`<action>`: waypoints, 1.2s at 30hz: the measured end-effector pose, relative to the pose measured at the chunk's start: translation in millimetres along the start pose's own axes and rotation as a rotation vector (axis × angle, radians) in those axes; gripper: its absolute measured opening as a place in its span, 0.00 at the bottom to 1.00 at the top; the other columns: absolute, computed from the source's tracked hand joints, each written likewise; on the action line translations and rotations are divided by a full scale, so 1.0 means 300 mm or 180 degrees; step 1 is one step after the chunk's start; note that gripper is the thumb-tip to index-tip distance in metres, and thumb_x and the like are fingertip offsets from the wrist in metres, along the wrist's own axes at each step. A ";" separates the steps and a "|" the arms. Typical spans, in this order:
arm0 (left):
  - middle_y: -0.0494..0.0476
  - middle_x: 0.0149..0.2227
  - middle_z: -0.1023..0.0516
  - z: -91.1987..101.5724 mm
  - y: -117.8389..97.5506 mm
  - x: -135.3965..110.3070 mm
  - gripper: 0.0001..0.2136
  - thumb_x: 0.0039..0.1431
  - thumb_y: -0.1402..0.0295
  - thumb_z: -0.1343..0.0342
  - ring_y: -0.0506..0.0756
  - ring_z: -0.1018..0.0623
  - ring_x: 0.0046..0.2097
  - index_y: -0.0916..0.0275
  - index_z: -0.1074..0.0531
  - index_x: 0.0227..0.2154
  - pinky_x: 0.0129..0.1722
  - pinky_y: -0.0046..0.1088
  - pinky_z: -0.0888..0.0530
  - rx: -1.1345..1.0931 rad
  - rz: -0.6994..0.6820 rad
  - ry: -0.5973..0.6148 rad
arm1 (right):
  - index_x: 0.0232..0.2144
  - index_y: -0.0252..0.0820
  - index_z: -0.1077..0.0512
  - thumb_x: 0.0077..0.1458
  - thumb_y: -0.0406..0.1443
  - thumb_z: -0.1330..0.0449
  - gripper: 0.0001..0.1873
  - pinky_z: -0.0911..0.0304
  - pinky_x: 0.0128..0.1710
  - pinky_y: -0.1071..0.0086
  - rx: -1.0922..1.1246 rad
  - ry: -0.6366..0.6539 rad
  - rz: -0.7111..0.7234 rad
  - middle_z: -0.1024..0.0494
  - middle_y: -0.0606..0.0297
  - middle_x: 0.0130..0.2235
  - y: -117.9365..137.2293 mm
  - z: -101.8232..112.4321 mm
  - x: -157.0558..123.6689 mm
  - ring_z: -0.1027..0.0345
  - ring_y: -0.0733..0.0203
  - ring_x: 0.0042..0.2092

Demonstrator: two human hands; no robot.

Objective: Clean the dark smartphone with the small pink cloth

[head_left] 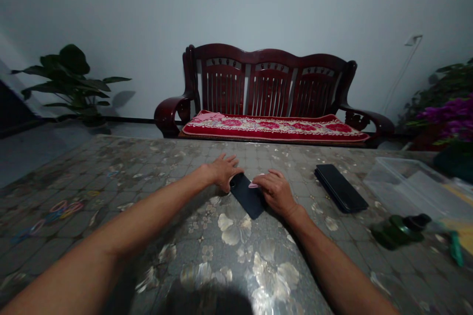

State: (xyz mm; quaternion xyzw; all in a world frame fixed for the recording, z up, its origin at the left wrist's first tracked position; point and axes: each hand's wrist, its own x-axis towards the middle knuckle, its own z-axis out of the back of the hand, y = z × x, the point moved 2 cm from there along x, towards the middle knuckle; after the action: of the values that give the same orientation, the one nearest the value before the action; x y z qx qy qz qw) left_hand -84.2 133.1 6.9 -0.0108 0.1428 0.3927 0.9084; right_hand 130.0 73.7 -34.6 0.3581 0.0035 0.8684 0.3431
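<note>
A dark smartphone [247, 196] lies slanted on the table, its camera end toward the upper left. At that end, my left hand [224, 171] has its fingers stretched apart, with the thumb side touching the phone's edge. My right hand [276, 191] is closed, pinching a small pink cloth [254, 185] against or just over the phone's back. Most of the cloth is hidden under the fingers, and part of the phone's right edge is covered by the hand.
To the right lie a black wallet-like case [340, 188], a green bottle [397, 232] and a clear plastic box [399, 182]. Colored rings [62, 210] sit at left on the patterned tablecloth [207, 275]. A wooden bench [269, 83] stands beyond the table.
</note>
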 end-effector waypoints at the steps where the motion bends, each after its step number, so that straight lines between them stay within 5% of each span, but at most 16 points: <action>1: 0.70 0.67 0.39 -0.007 0.004 -0.018 0.39 0.39 0.64 0.30 0.74 0.45 0.69 0.57 0.35 0.59 0.64 0.62 0.50 -0.0033 0.0054 -0.0019 | 0.40 0.47 0.23 0.59 0.24 0.47 0.18 0.49 0.59 0.60 -0.0023 0.0047 -0.0062 0.16 0.65 0.42 -0.003 -0.007 0.001 0.26 0.61 0.44; 10: 0.67 0.59 0.30 -0.021 0.010 -0.086 0.30 0.43 0.63 0.32 0.70 0.35 0.63 0.62 0.28 0.52 0.63 0.45 0.37 -0.0206 -0.0078 -0.0198 | 0.32 0.46 0.21 0.55 0.25 0.47 0.17 0.49 0.60 0.60 0.0127 0.0599 0.0275 0.19 0.67 0.33 0.022 -0.011 0.012 0.27 0.62 0.38; 14: 0.64 0.50 0.25 -0.008 0.007 -0.100 0.24 0.44 0.62 0.33 0.64 0.27 0.54 0.63 0.25 0.46 0.54 0.34 0.30 -0.0204 -0.0201 -0.0286 | 0.25 0.44 0.24 0.54 0.27 0.45 0.13 0.44 0.54 0.62 -0.0195 0.0425 0.0239 0.23 0.65 0.27 0.009 0.016 0.005 0.32 0.60 0.33; 17: 0.62 0.45 0.23 -0.007 0.004 -0.117 0.22 0.45 0.60 0.34 0.62 0.24 0.48 0.63 0.24 0.44 0.47 0.31 0.28 -0.0215 -0.0056 -0.0315 | 0.31 0.43 0.23 0.56 0.27 0.45 0.12 0.43 0.51 0.62 -0.0363 0.0219 0.0052 0.20 0.63 0.31 -0.009 0.017 0.001 0.31 0.58 0.35; 21: 0.63 0.41 0.21 -0.009 -0.018 -0.148 0.19 0.45 0.57 0.36 0.64 0.22 0.44 0.63 0.22 0.39 0.44 0.35 0.27 -0.0162 0.0209 -0.0384 | 0.39 0.44 0.22 0.57 0.25 0.47 0.16 0.45 0.54 0.61 -0.0420 0.0070 -0.0145 0.17 0.62 0.38 -0.029 0.000 -0.003 0.29 0.57 0.40; 26: 0.69 0.38 0.20 -0.027 -0.089 -0.187 0.22 0.48 0.50 0.38 0.69 0.22 0.44 0.67 0.21 0.36 0.56 0.47 0.33 0.0010 0.0582 -0.0680 | 0.41 0.46 0.23 0.58 0.24 0.47 0.18 0.46 0.55 0.60 -0.0513 0.0070 -0.0285 0.17 0.62 0.41 -0.034 -0.017 -0.007 0.27 0.57 0.42; 36: 0.72 0.39 0.19 -0.052 -0.220 -0.217 0.23 0.51 0.48 0.40 0.70 0.21 0.45 0.65 0.21 0.37 0.61 0.55 0.42 -0.0165 0.1315 -0.0766 | 0.35 0.44 0.22 0.54 0.27 0.43 0.12 0.44 0.48 0.63 -0.0460 0.0320 0.0116 0.19 0.62 0.32 0.019 -0.019 0.005 0.30 0.58 0.36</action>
State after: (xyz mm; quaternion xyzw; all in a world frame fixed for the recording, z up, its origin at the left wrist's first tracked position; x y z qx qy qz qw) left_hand -83.3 39.2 3.2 0.0423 0.0226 0.5722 0.8187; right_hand 122.5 71.6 -36.5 0.2884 -0.0485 0.8893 0.3515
